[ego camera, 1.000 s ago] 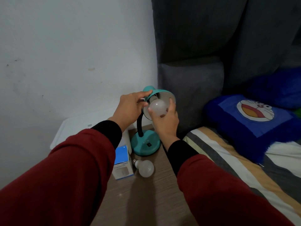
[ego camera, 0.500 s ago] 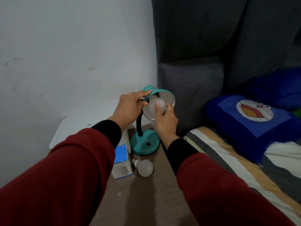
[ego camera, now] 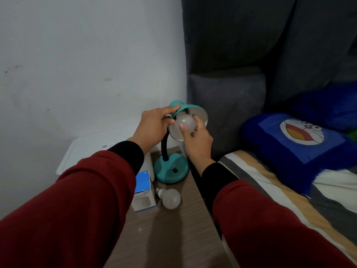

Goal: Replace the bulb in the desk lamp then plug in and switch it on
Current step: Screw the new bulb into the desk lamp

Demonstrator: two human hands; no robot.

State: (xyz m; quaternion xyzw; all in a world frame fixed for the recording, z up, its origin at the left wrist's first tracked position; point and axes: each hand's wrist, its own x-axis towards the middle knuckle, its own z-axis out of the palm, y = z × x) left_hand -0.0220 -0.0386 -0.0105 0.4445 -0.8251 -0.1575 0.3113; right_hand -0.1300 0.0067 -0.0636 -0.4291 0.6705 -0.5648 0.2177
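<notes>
Our hands at the teal desk lamp [ego camera: 171,169], on table [ego camera: 173,229] by bed.
L hand [ego camera: 154,128] grips shade [ego camera: 195,111]; R hand [ego camera: 197,140] fingers closed round bulb [ego camera: 185,123] inside shade. 2nd bulb [ego camera: 171,198] lies near base.

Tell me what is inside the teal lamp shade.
A frosted white bulb sits inside the lamp shade, gripped by the right hand while the left hand steadies the shade. The socket and the bulb's base are hidden.
</notes>
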